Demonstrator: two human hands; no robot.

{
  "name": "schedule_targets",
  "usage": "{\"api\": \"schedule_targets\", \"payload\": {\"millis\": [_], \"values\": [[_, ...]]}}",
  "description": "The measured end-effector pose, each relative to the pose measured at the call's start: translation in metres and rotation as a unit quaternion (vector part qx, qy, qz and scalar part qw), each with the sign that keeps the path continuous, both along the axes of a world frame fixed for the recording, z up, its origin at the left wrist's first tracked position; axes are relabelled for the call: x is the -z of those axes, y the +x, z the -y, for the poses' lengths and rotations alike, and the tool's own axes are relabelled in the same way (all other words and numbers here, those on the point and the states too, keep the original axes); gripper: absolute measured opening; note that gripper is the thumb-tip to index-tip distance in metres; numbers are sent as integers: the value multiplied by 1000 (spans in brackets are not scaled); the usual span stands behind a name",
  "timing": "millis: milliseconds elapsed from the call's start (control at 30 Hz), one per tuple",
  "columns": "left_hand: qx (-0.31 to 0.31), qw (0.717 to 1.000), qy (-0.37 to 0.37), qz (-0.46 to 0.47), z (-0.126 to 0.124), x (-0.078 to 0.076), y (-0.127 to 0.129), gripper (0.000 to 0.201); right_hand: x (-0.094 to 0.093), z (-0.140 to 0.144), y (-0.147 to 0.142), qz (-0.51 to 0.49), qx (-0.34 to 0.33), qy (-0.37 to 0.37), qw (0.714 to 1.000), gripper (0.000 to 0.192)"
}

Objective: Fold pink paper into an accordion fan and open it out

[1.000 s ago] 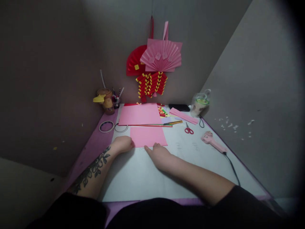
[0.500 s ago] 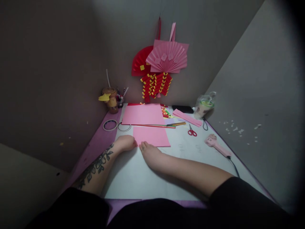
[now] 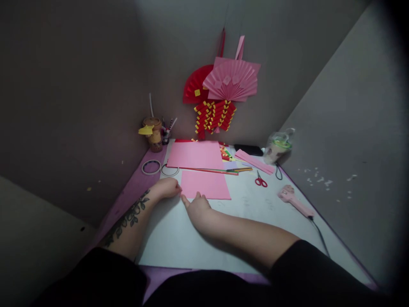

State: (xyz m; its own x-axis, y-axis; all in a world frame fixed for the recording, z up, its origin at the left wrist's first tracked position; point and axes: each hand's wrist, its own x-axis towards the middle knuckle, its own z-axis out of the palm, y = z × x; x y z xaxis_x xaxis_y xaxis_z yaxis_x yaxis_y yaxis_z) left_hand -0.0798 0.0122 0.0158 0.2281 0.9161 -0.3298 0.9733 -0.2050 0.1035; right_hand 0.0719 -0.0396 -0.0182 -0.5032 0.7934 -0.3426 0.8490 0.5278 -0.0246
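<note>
Pink sheet (image 3: 207, 185), right hand (image 3: 198, 209) at edge; faint marks (image 3: 245, 201) nearby illegible.

A pink paper fan (image 3: 231, 79) overlaps a red fan (image 3: 192, 84) at upper centre. Red-handled scissors (image 3: 260, 178) and a corded pink tool (image 3: 298, 206) lie right of centre; a lidded cup (image 3: 155, 139) stands centre-left.

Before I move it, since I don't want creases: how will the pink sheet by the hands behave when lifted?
The pink sheet looks thin, so it is probably light. It lies flat with a straight right edge, so it may have slight stiffness, yet would likely bow if lifted by one corner.
</note>
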Motion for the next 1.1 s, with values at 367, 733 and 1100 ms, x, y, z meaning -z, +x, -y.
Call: {"api": "schedule_targets", "payload": {"millis": [367,733,1100], "values": [[-7,996,82,30,0,2,3,34,-31,0,-7,108,-48,-10,993,82],[109,980,45,158,1,3,1,22,-25,-38,122,-210,43,114,970,26],[237,963,127,28,35,1,51,34,-10,-17,114,-199,-98,136,966,36]]}}
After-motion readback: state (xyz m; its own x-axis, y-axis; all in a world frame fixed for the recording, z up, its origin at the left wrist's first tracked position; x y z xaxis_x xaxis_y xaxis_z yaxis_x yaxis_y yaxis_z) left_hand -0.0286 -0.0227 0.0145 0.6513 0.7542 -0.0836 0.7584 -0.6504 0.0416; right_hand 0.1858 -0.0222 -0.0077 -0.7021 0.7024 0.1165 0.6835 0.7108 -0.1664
